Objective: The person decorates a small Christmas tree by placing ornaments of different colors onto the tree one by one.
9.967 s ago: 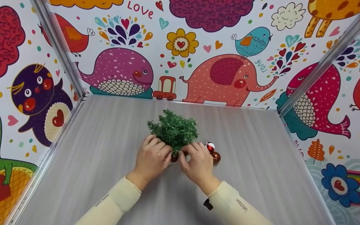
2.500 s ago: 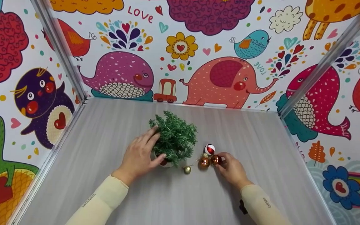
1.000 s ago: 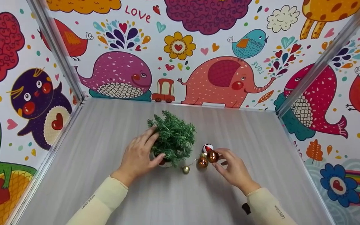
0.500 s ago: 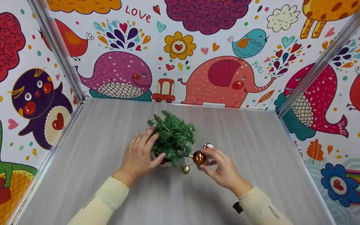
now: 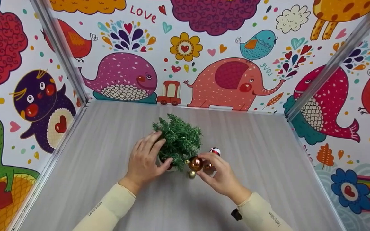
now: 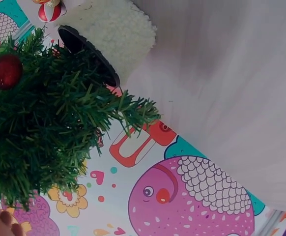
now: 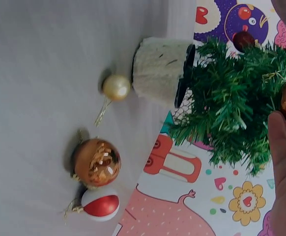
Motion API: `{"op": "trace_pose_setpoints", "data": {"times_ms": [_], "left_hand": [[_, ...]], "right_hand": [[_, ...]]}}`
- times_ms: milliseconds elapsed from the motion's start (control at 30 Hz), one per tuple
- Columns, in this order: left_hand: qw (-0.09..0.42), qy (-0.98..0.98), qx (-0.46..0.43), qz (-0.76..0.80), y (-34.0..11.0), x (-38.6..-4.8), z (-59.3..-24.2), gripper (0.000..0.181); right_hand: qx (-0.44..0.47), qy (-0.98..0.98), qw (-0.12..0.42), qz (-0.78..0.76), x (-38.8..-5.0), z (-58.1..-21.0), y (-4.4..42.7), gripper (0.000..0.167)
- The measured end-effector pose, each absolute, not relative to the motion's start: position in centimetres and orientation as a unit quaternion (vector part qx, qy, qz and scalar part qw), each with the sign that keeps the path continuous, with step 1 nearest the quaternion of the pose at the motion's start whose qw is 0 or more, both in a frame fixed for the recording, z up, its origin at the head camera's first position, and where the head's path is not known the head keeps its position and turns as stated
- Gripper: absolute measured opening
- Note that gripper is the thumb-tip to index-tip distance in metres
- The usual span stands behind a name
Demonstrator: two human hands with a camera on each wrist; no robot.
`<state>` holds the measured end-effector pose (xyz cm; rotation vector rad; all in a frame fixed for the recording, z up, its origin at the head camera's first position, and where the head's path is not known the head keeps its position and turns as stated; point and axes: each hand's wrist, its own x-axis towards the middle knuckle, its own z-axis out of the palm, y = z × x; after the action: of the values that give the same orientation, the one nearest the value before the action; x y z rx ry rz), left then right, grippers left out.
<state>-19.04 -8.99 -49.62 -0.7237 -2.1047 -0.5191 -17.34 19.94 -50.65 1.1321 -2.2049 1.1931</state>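
A small green artificial tree (image 5: 180, 136) stands in a whitish fuzzy pot (image 7: 158, 69). The left hand (image 5: 145, 158) lies against the tree's left side, fingers spread and touching the branches. The right hand (image 5: 218, 175) pinches a shiny copper ball (image 5: 196, 163) between thumb and fingers, its cap toward the lower right branches. Whether the cap touches them, I cannot tell. A dark red ball (image 6: 7, 72) hangs among the branches, seen in the left wrist view.
On the grey table (image 5: 114, 128) lie a small gold ball (image 7: 116, 87), another copper ball (image 7: 97, 162) and a red-and-white ball (image 7: 100, 204), right of the pot. Patterned walls (image 5: 204, 41) with metal corner posts stand behind and at both sides.
The right hand has lifted the copper ball from beside the other balls and carried it left to the tree. The left hand, earlier at the tree's front, now rests on its left side.
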Motion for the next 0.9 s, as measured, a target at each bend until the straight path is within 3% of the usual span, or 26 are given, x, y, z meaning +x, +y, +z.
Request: {"op": "trace_pose_setpoints", "data": {"times_ms": [133,300,433,733,900], "left_hand": [[0.453,-0.801,-0.349,-0.177,-8.6,-18.9,-49.7,0.050],[0.456,-0.778,-0.409,-0.141,-8.0,-18.6,-49.9,0.040],[0.446,-0.786,-0.403,-0.146,-7.5,-18.3,-50.1,0.045],[0.452,-0.781,-0.396,-0.172,-6.9,-18.1,-50.2,0.017],[0.457,-0.773,-0.400,-0.184,-7.1,-18.0,-50.1,0.007]], "right_hand": [[0.402,-0.786,0.191,0.429,-17.2,-50.7,19.5,0.054],[0.386,-0.795,0.171,0.436,-16.9,-50.8,19.2,0.052],[0.375,-0.796,0.161,0.448,-16.8,-50.9,18.9,0.054],[0.390,-0.756,0.153,0.503,-15.4,-48.5,17.4,0.053],[0.384,-0.759,0.146,0.505,-16.0,-50.7,17.8,0.054]]}}
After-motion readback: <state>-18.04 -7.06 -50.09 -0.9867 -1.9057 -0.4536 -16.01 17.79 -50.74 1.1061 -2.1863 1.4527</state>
